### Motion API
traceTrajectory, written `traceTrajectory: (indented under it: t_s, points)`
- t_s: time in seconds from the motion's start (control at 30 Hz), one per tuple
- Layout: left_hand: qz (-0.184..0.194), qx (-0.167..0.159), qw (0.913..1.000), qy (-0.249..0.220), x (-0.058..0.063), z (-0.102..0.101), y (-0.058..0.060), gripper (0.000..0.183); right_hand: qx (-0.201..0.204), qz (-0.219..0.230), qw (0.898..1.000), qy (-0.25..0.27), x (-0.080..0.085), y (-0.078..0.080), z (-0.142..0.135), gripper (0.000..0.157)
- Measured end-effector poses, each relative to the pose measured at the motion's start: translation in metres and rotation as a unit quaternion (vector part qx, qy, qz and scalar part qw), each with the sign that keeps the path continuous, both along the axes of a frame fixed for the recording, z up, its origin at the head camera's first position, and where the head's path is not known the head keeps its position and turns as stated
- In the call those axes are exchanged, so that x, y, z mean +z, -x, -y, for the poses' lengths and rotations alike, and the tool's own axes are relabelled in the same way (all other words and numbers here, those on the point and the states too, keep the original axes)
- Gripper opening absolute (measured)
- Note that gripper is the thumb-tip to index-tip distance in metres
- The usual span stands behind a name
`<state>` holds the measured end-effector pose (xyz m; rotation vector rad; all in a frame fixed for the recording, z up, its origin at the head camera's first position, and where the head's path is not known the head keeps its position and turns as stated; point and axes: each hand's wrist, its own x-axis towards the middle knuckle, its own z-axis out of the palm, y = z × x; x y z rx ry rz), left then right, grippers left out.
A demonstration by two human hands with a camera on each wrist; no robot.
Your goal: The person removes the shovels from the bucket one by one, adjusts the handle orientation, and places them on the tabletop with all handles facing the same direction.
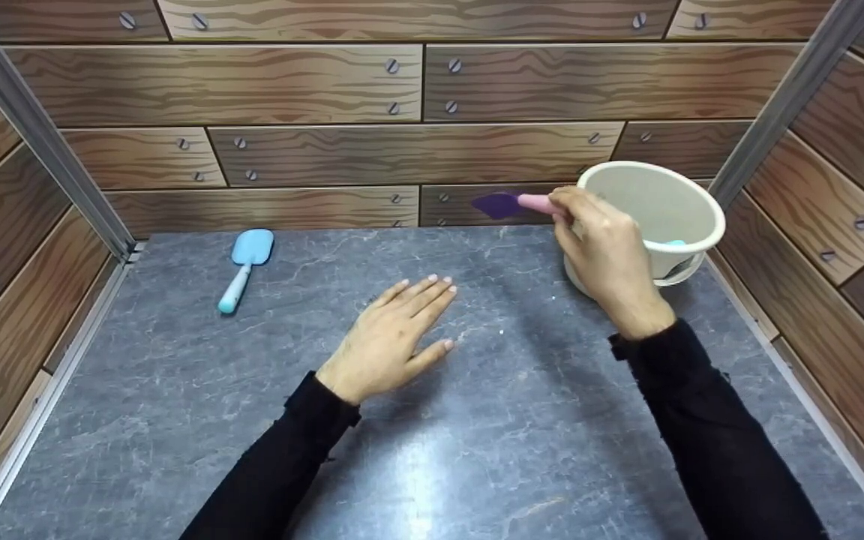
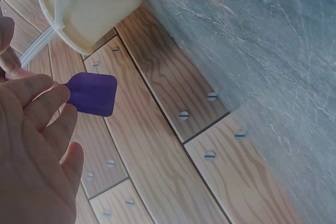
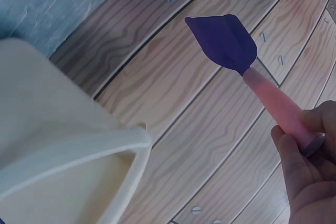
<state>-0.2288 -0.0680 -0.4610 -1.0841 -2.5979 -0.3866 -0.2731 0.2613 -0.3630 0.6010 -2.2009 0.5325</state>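
Observation:
My right hand [image 1: 606, 238] grips the pink handle of a small toy shovel [image 1: 498, 205], raised in front of the white bucket [image 1: 646, 173]. In the right wrist view, thumb and fingers close round the handle's end, and the purple blade [image 3: 228, 43] points away from the hand. My left hand [image 1: 394, 337] is held palm down above the table, fingers straight and holding nothing. On the table to its left lies a blue toy shovel [image 1: 252, 249] with a pale handle. A bit of turquoise [image 1: 676, 242] shows inside the bucket; the rest of its contents is hidden.
The grey marbled table [image 1: 199, 420] is bounded by wood-patterned walls [image 1: 312, 82] at the back and both sides. Grey metal posts [image 1: 784, 90] stand at the back corners. The bucket is at the back right, close to the right wall.

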Motion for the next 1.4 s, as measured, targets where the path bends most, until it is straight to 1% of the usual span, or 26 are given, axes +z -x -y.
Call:
traceTrajectory:
  t_s: [0.1, 0.33, 0.47, 0.7, 0.83, 1.07, 1.23, 1.4]
  points:
    - [0.0, 0.009, 1.0, -0.002, 0.0, 0.0, -0.001, 0.074, 0.004, 0.009, 1.0, 0.009, -0.003, -0.002, 0.003, 0.023]
    - [-0.016, 0.034, 0.9993, 0.005, 0.001, -0.003, 0.0, 0.075, 0.013, 0.012, 0.999, 0.029, -0.012, -0.006, 0.01, 0.022]
    - [-0.018, 0.034, 0.9992, -0.007, 0.0, -0.003, 0.001, 0.074, 0.021, 0.029, 0.998, 0.048, -0.019, -0.007, 0.014, 0.025]
    - [-0.037, 0.037, 0.9984, -0.021, -0.002, -0.004, 0.001, 0.074, 0.024, 0.07, 0.993, 0.094, -0.03, -0.01, 0.025, 0.026]
    - [-0.039, 0.036, 0.9981, -0.031, -0.002, -0.004, 0.001, 0.074, 0.031, 0.084, 0.991, 0.1, -0.036, -0.012, 0.031, 0.026]
    - [-0.041, 0.047, 0.9974, -0.036, -0.002, -0.004, 0.002, 0.076, 0.052, 0.107, 0.985, 0.126, -0.045, -0.018, 0.041, 0.029]
    - [-0.046, 0.054, 0.9967, -0.04, -0.002, -0.004, 0.003, 0.077, 0.061, 0.118, 0.984, 0.116, -0.049, -0.025, 0.048, 0.028]
    - [-0.059, 0.06, 0.9954, -0.045, -0.002, -0.004, 0.004, 0.076, 0.076, 0.125, 0.982, 0.116, -0.053, -0.031, 0.054, 0.027]
